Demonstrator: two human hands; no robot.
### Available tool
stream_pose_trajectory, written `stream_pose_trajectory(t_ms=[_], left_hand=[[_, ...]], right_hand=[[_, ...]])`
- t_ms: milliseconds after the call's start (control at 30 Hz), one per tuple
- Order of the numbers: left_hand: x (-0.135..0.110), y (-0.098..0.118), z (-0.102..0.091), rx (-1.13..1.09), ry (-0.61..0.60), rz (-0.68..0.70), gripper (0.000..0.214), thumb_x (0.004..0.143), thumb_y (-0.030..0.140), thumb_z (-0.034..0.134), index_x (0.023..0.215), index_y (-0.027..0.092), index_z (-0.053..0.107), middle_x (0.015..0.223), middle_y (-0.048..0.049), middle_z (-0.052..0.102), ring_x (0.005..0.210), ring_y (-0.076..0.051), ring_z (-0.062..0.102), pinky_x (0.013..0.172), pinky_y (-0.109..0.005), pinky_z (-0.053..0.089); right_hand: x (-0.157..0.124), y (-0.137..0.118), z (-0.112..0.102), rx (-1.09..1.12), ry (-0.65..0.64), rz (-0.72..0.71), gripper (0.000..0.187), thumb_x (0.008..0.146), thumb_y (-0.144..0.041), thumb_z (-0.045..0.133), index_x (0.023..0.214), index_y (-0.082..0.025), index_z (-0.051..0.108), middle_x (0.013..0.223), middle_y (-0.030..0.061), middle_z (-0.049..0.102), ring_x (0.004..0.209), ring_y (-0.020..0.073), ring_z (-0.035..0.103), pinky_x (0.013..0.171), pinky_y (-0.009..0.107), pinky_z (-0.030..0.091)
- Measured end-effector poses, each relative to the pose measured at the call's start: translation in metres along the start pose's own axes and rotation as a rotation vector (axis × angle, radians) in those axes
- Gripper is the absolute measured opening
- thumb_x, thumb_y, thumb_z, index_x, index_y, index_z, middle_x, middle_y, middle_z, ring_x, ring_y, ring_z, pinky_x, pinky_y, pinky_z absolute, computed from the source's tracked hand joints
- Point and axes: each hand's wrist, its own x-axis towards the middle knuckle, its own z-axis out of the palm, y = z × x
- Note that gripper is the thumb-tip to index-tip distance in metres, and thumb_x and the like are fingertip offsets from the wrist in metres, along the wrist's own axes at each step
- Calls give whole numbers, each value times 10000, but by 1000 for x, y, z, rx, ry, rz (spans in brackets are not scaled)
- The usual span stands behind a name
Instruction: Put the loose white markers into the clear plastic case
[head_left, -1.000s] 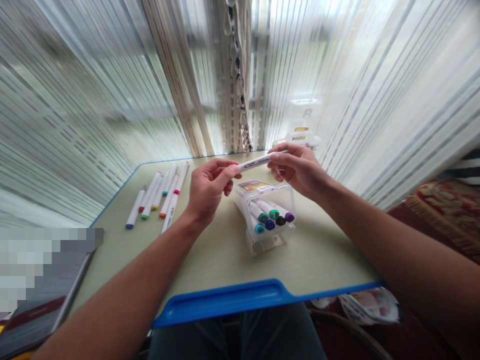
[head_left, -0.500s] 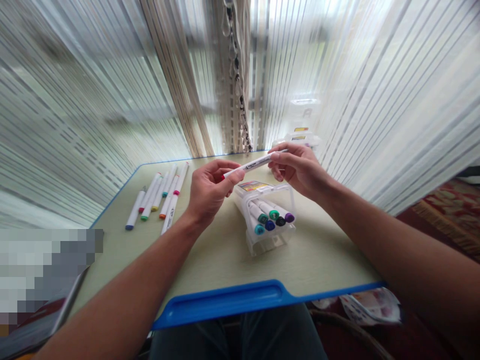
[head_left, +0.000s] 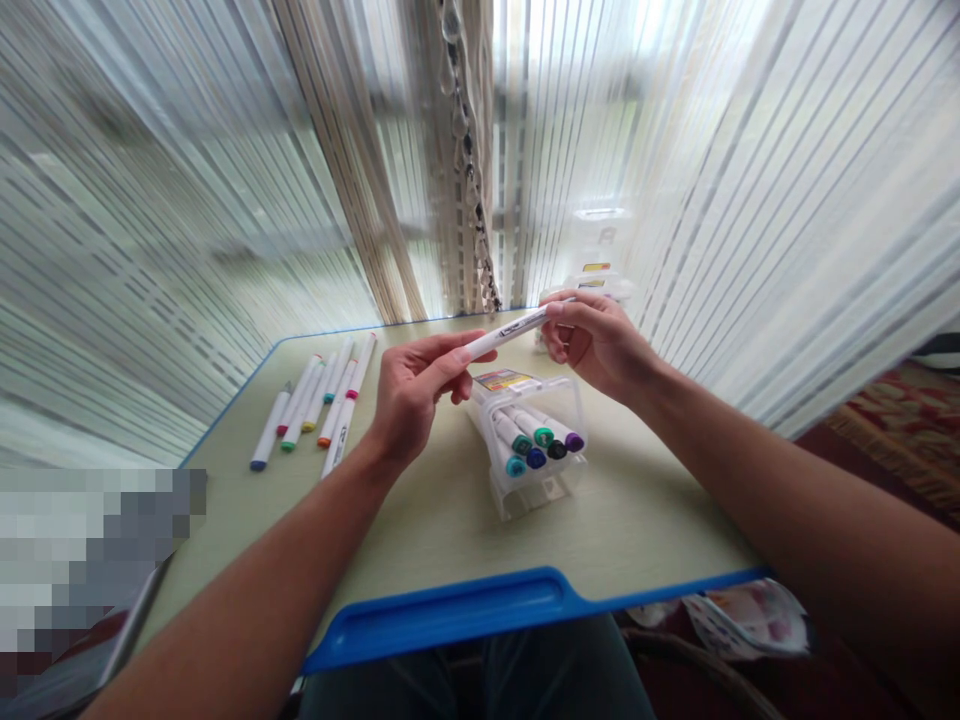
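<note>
A white marker (head_left: pixel 504 332) with dark print on its barrel is held tilted in the air between my two hands. My left hand (head_left: pixel 416 385) pinches its lower left end, and the fingers cover that tip. At the upper right end, my right hand (head_left: pixel 592 330) grips it between thumb and fingers. Just below stands a clear plastic case (head_left: pixel 501 480), its open end towards me. Inside lie several markers (head_left: pixel 541 437) with teal, green, blue, black and purple ends.
Left on the table (head_left: pixel 420 530) lie several white markers (head_left: pixel 304 405) with coloured ends, side by side. Another clear case (head_left: pixel 596 285) stands at the back right, partly behind my right hand. A blue ledge (head_left: pixel 450 610) runs along the near edge. String curtains (head_left: pixel 225 150) hang behind.
My left hand's grip has shifted on the marker, and its red end, visible before, is now covered by the fingers. Both hands still hold the marker. The view has tilted slightly.
</note>
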Motion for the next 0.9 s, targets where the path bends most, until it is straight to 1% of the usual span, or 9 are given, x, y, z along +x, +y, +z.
stream_pose_trajectory(t_ms=[133, 267, 400, 533, 733, 900], left_hand=[[0, -1, -1, -3, -15, 10, 239, 791, 226, 728, 999, 144, 810, 867, -110, 790, 508, -85, 552, 489, -227, 400], [2, -4, 0, 87, 40, -8, 215, 775, 242, 767, 957, 127, 785, 800, -80, 769, 485, -71, 528, 466, -212, 389], [5, -6, -1, 156, 107, -16, 215, 724, 261, 821, 866, 122, 740, 704, -30, 713, 461, -59, 498, 432, -196, 361], [7, -8, -2, 161, 116, -11, 227, 703, 276, 838, 826, 134, 710, 668, -1, 677, 454, -54, 487, 421, -189, 355], [6, -7, -1, 129, 111, -21, 211, 719, 279, 836, 812, 139, 708, 676, -11, 693, 453, -54, 496, 420, -186, 348], [5, -5, -1, 120, 97, -15, 228, 750, 293, 821, 892, 123, 766, 737, -59, 741, 459, -55, 499, 440, -202, 350]], right_hand=[[0, -1, 0, 21, -4, 3, 140, 732, -232, 785, 775, -150, 681, 584, -25, 602, 461, 73, 493, 421, 214, 351], [-2, 0, 1, 0, -24, -10, 141, 734, -235, 797, 771, -158, 685, 584, -19, 630, 445, 74, 502, 420, 213, 350], [-4, 3, 2, -29, -53, -16, 155, 727, -231, 825, 780, -166, 695, 611, -7, 668, 457, 78, 529, 435, 212, 368], [-5, 4, 3, -40, -73, -7, 174, 725, -247, 842, 793, -168, 702, 631, -1, 682, 473, 79, 540, 438, 210, 375], [-5, 5, 1, -36, -76, -9, 166, 731, -241, 837, 799, -171, 702, 642, -2, 686, 480, 77, 538, 448, 209, 385], [-3, 3, 0, -44, -40, -2, 169, 733, -264, 827, 790, -176, 694, 632, -12, 661, 465, 76, 513, 426, 221, 361]])
